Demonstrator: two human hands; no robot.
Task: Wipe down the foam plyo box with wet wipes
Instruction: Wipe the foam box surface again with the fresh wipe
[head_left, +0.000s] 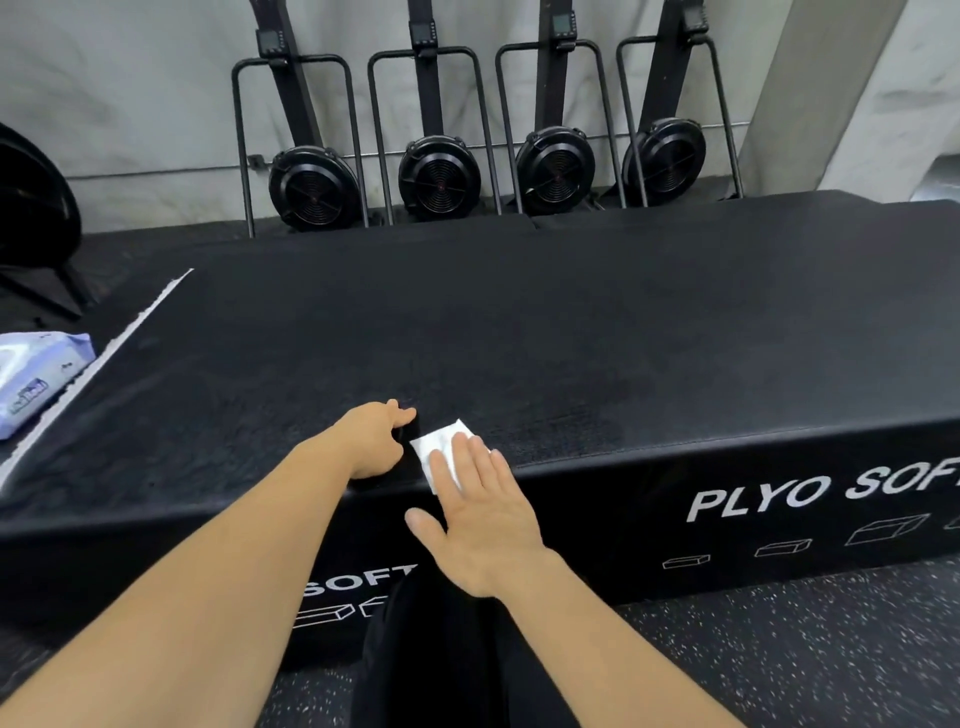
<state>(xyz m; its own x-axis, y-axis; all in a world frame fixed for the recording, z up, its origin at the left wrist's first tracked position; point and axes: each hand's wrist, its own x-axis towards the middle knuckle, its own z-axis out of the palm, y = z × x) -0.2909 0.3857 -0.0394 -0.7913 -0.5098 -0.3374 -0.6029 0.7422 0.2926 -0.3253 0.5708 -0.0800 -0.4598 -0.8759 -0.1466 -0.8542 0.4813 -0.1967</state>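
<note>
Right hand (480, 525) covers half the wipe (441, 449); lettering cut off.

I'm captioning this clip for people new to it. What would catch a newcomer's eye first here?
The white wipe stands out most, pressed flat under the right hand at the near edge of the black plyo box. The left hand rests on the box top just beside it. Behind, four black fan machines lean against the wall, and a pale wipes pack lies at far left.
</note>
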